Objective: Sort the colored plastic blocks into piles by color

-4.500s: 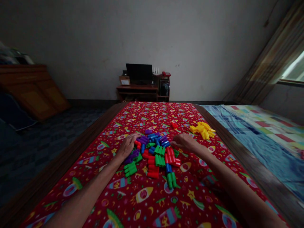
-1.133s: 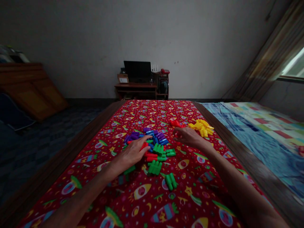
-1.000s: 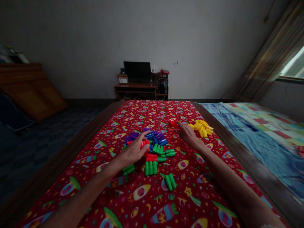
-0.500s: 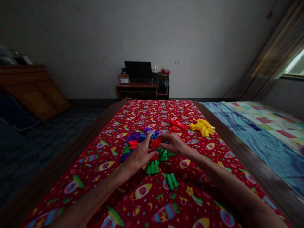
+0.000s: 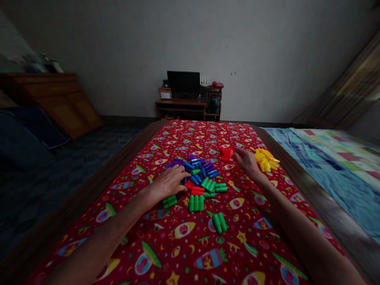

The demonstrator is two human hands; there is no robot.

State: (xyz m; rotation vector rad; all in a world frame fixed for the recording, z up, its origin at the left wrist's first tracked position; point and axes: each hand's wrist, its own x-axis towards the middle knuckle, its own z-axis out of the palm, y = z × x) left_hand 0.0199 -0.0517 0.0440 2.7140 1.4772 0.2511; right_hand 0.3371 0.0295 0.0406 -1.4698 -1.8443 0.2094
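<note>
Over the left side of a mixed heap of plastic building pieces, my left hand [image 5: 170,180] is spread, thumb and fingers apart, hiding some of them. Blue pieces [image 5: 196,179], purple pieces [image 5: 208,164], green pieces [image 5: 208,184] and red pieces [image 5: 197,191] lie together in that heap. My right hand [image 5: 247,160] is beside a small red pile [image 5: 227,154], its thumb and fingers slightly parted with nothing visible between them. To the right of that hand is a yellow pile [image 5: 266,160]. A green three-tube piece [image 5: 196,203] and another green piece [image 5: 219,223] lie nearer me.
A red patterned cloth [image 5: 190,253] covers the dark wooden table [image 5: 299,186]. Beyond it stands a desk [image 5: 181,103] with a monitor [image 5: 184,84]. A wooden cabinet [image 5: 65,107] is at left, and a bed with blue bedding [image 5: 335,178] at right.
My right hand has moved from the mixed heap, where it was at a red piece, rightward and away to the red pile. My left hand has shifted left, uncovering more pieces.
</note>
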